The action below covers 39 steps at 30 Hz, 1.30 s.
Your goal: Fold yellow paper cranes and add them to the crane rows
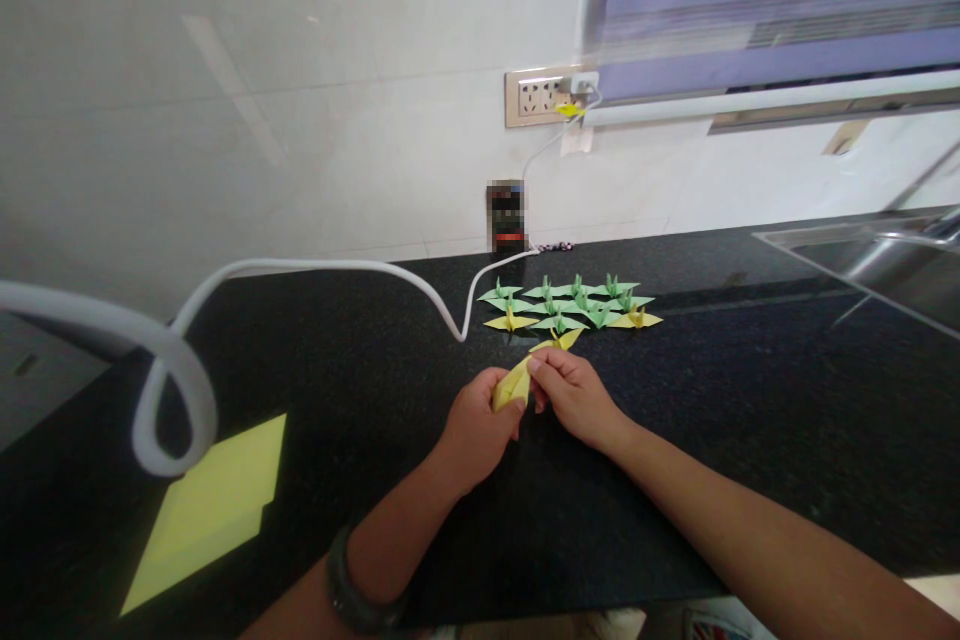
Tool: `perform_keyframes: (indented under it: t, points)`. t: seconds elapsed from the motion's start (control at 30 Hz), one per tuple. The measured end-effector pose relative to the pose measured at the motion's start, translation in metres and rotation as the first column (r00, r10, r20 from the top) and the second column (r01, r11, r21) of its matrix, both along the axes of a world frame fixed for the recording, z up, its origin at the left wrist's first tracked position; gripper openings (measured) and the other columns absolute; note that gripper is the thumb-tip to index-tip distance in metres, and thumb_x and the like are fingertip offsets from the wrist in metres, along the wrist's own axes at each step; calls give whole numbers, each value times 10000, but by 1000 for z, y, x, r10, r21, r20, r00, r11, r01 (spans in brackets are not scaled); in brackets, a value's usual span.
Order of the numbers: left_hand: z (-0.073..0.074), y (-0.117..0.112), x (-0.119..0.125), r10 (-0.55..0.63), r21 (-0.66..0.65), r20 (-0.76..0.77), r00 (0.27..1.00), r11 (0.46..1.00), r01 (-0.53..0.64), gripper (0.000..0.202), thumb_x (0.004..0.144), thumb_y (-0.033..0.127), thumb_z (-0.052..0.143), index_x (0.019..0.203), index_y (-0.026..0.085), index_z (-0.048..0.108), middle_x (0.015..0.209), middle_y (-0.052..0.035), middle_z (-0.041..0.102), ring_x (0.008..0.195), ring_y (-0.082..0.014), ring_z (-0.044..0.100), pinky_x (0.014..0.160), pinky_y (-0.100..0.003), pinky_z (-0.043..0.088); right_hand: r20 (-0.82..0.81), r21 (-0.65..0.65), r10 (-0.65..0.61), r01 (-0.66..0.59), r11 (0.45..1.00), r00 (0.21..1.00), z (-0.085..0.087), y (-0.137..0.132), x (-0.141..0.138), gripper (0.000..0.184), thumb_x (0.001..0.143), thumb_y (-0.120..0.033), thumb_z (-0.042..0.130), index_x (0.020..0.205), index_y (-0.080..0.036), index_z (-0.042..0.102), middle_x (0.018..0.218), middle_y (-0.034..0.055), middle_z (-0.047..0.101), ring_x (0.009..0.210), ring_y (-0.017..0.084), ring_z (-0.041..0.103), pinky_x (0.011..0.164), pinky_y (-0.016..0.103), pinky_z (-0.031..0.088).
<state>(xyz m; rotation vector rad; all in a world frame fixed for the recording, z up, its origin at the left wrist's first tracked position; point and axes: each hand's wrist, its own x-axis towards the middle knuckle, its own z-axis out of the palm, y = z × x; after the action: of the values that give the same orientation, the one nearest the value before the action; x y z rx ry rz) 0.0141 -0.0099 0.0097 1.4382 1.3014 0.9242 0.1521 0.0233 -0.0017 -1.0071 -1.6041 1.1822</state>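
Black counter (750, 400) runs wide here. Cranes (570, 305), green and yellow, sit in rows near the back wall. Yellow sheets (210, 510) lie at the left edge (stacked, slightly offset). A white cable (337, 265) dips onto it just beside the cranes.

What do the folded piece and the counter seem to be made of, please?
The folded piece looks like thin matte yellow paper, with sharp creases. The counter looks like polished dark speckled stone, perhaps granite, given its faint reflections.
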Motion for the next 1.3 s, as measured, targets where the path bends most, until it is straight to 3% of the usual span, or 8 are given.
perform_keyframes:
  t: [0.2, 0.33, 0.57, 0.73, 1.0, 1.17, 1.3]
  points:
    - [-2, 2, 1, 18, -81, 158, 987, 997, -5, 192, 704, 203, 481, 891, 163, 465, 485, 59, 456, 392, -67, 402, 371, -167, 298, 24, -14, 31, -30, 999, 999, -2, 1, 0, 166, 773, -308, 457, 750, -159, 526, 540, -41, 472, 426, 63, 423, 421, 183, 355]
    - [-1, 3, 0, 68, -58, 229, 971, 997, -56, 225, 706, 197, 483, 925, 160, 446, 501, 55, 468, 407, -71, 427, 380, -171, 333, 11, -16, 78, -78, 997, 997, -8, 3, 0, 143, 732, -281, 517, 789, -152, 538, 629, -13, 531, 481, 68, 449, 429, 180, 373]
    - [0, 5, -1, 100, -95, 308, 946, 993, -74, 285, 672, 134, 517, 945, 164, 442, 737, -10, 559, 597, -110, 572, 570, -250, 477, 74, 20, 99, -101, 995, 992, -4, 0, 0, 130, 757, -253, 485, 761, -146, 558, 639, 3, 570, 500, 72, 490, 449, 184, 388]
    - [2, 4, 0, 122, -84, 303, 945, 991, -101, 313, 683, 154, 534, 976, 177, 428, 759, -9, 564, 611, -112, 582, 610, -272, 491, 51, 18, 178, -179, 984, 983, -2, -1, 0, 136, 756, -269, 499, 817, -154, 536, 661, 17, 606, 583, 112, 569, 526, 221, 437]
    - [1, 3, 1, 111, -56, 298, 948, 994, -99, 335, 681, 166, 561, 983, 187, 418, 751, -7, 578, 654, -125, 593, 623, -269, 491, 192, 121, 43, -68, 990, 980, -5, 0, 2, 67, 756, -190, 483, 739, -160, 541, 665, 6, 580, 575, 93, 532, 531, 203, 422]
    - [2, 5, 1, 176, -156, 335, 926, 979, -130, 356, 666, 179, 592, 971, 174, 408, 742, -16, 586, 612, -120, 598, 576, -249, 490, 120, 6, 39, -40, 999, 992, -6, 1, -1, 95, 745, -237, 496, 724, -153, 536, 638, -1, 551, 514, 78, 491, 464, 188, 404]
    - [0, 5, 1, 157, -130, 328, 932, 984, -120, 359, 670, 258, 600, 972, 178, 423, 783, -28, 589, 621, -129, 601, 545, -250, 498, 25, -94, 88, -86, 992, 996, -4, 1, -4, 148, 702, -273, 549, 790, -154, 544, 605, -14, 543, 486, 78, 482, 425, 184, 382]
